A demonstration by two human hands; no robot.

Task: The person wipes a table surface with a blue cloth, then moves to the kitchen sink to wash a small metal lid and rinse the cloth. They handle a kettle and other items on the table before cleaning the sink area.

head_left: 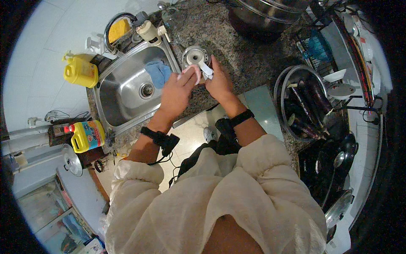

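Over the counter's front part, just right of the sink, is a round metal kitchen item [195,54] with a pale centre, a dark hole and a white handle [206,71]. Its exact kind I cannot tell. My right hand [221,85] grips it at the handle's side, thumb and fingers around the edge. A pink-and-white cloth [196,70] is bunched in the fingers of my left hand [177,93], pressed against the near left side of the item. My fingers and the cloth hide part of its lower side.
Left is a steel sink [123,109] with a blue cloth [158,73] inside, beside a faucet filter [149,32]. Yellow jugs [81,71] stand around it. A large pot [266,19] is at the back; a basin [279,104] of eggplants [306,104] stands right, near black pans [336,165].
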